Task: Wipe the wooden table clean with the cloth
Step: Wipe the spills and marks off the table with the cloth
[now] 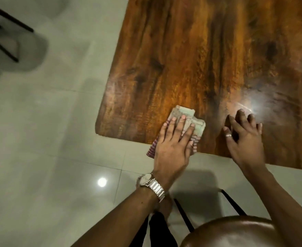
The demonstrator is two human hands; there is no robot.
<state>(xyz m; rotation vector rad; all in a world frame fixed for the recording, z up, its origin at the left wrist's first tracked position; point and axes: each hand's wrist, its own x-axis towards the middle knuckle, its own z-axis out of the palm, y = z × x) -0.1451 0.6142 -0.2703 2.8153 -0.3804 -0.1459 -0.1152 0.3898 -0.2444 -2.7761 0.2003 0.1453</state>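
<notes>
Two hands were on the wooden table near its 6 o'clock edge. Left hand lay flat, fingers spread, palm pressing the folded cloth rather than pinching it; the cloth sat by the table's 7 o'clock corner, its striped end hanging past the edge. Right hand, at 4 o'clock from the cloth, rested splayed on bare wood, holding nothing, ring on one finger. Risks: with no real grip, a pull toward 6 o'clock could drag the cloth off onto the tiled floor; the bracing palm could smear fresh prints. Wristwatch dial too blurred to read; no other writing or brand visible.
</notes>
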